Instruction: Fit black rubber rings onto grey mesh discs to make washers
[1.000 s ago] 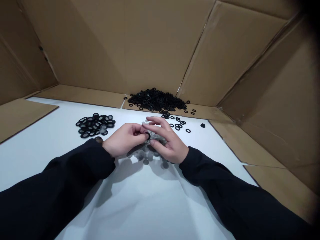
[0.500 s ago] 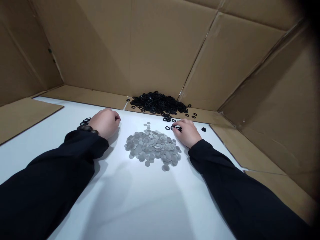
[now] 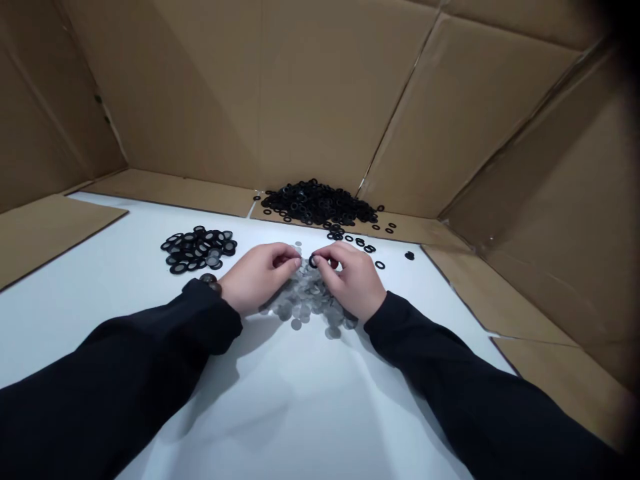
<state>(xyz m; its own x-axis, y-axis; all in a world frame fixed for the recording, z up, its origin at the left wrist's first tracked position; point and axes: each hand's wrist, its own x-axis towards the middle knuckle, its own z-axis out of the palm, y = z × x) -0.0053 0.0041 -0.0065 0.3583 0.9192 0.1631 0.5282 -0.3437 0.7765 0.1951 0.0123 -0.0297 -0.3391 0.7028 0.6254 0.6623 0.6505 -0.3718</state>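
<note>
Over the pile of small grey discs [image 3: 305, 308], my right hand [image 3: 354, 277] pinches a black ring [image 3: 313, 261] between thumb and forefinger. Close beside the ring, the fingertips of my left hand [image 3: 263, 275] are pressed together. What they hold, if anything, is too small to make out. Both hands hide part of the disc pile. To the left of my left hand lies a heap of black rings with grey discs set in them [image 3: 199, 249].
A large heap of black rings [image 3: 320, 203] rests on the cardboard strip at the back. Several loose rings [image 3: 369, 249] lie in front of it and to the right. Cardboard walls [image 3: 310, 93] enclose the white tabletop [image 3: 280, 400] at the back and sides.
My left hand has moved right from the left heap, uncovering it. My right hand has come left from the loose rings with a black ring, and the hands now nearly meet over the discs.
</note>
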